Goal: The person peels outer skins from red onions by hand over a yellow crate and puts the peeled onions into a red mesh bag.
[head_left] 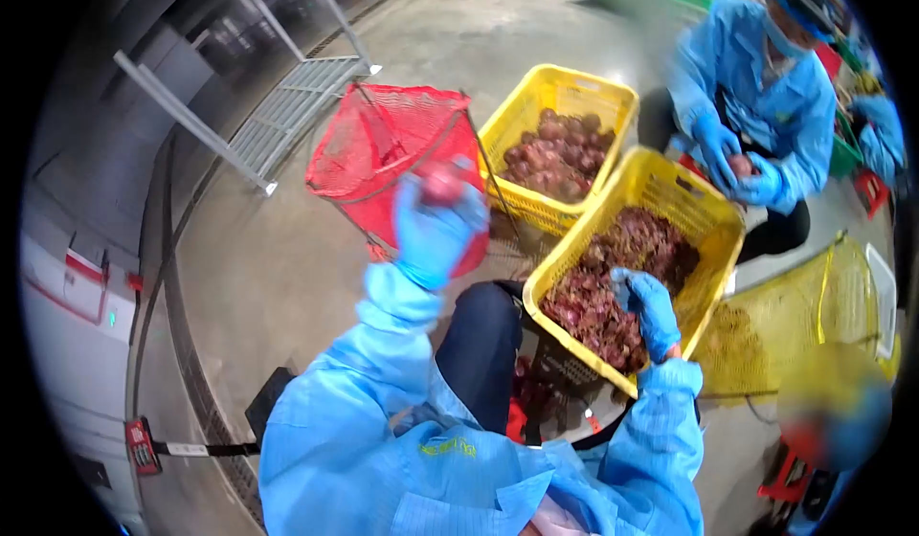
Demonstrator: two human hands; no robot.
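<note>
My left hand [436, 225], in a blue glove, is wrapped round a reddish onion [441, 184] and is slightly blurred. It is in front of a red mesh bag [364, 144] held open on a frame. Over a yellow crate [704, 212] filled with dark red onion skins [613, 316], my right hand [648, 308] has its fingers bent together at the edge of the skins. Whether it holds anything is too small to tell. Behind stands a second yellow crate [574, 83] holding several onions [560, 153].
A co-worker [766, 96] in blue sits at the right, holding an onion in gloved hands. Yellow netting [795, 316] lies at the right. A metal rack [287, 115] stands at the upper left. Red stools [790, 474] are at the right edge.
</note>
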